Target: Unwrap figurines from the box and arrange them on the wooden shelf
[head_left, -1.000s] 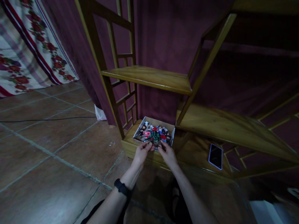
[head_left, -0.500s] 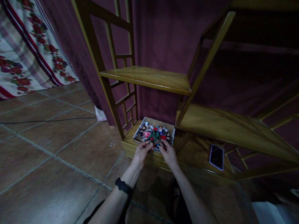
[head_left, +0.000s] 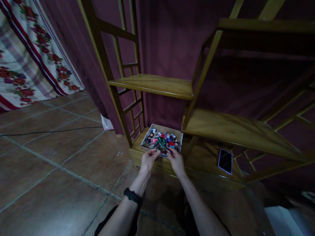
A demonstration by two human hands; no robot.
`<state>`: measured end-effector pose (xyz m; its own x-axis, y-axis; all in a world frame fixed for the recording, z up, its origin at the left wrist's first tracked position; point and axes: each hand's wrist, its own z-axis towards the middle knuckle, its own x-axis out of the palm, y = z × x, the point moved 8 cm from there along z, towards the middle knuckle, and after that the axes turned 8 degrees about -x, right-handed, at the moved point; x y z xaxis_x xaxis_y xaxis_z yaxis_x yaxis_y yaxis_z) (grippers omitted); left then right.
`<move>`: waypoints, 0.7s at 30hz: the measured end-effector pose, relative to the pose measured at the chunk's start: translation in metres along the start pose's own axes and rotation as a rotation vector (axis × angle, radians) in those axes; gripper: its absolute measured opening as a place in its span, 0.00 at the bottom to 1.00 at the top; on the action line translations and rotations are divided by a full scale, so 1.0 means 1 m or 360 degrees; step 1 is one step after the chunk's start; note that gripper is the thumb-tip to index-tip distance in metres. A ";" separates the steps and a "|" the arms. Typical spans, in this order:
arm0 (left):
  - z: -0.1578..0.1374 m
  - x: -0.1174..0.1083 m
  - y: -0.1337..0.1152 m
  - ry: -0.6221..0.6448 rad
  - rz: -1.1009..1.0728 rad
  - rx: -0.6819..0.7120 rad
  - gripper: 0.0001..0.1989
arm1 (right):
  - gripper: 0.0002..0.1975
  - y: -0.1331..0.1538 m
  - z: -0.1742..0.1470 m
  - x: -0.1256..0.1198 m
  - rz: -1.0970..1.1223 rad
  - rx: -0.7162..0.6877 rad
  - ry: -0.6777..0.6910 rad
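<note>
A shallow open cardboard box (head_left: 180, 149) sits on the low shelf, full of small colourful trinkets (head_left: 169, 137) that look like little figures. Over its front edge, my left hand (head_left: 148, 160) is closed in a pinch, a small dark piece showing at the fingertips. My right hand (head_left: 176, 161) pinches too, a short way to the right, at the same height. Between them lies a shiny dark-green item (head_left: 161, 142); whether the fingers grip it or a small thing in front of it, I cannot tell. A black band (head_left: 132, 195) circles my left wrist.
A wooden shelf unit (head_left: 152, 83) stands around the box, with a board above it and a higher board (head_left: 228, 131) to the right. A phone (head_left: 225, 161) lies on the low shelf. Purple curtain hangs behind. A cable (head_left: 54, 131) crosses the tiled floor.
The view has shifted slightly, so the shelves sit differently in the picture. My hands stay at the box's front edge, with the dark-green item now a little farther from the fingertips.
</note>
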<state>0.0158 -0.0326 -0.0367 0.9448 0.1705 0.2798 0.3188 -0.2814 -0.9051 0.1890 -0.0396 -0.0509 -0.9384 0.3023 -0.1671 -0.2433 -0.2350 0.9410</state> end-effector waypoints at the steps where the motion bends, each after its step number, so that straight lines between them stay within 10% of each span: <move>1: -0.003 -0.001 -0.001 -0.0001 0.0015 0.0025 0.21 | 0.18 0.000 -0.003 0.000 0.0037 0.0012 -0.0005; 21: -0.108 0.008 0.009 0.0433 0.0379 0.0281 0.14 | 0.19 0.029 -0.101 -0.046 0.0699 0.0169 -0.0089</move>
<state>0.0348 -0.1354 -0.0084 0.9838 -0.1426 0.1088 0.0932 -0.1120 -0.9893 0.1999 -0.1531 -0.0454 -0.9317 0.2455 0.2678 0.2038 -0.2570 0.9447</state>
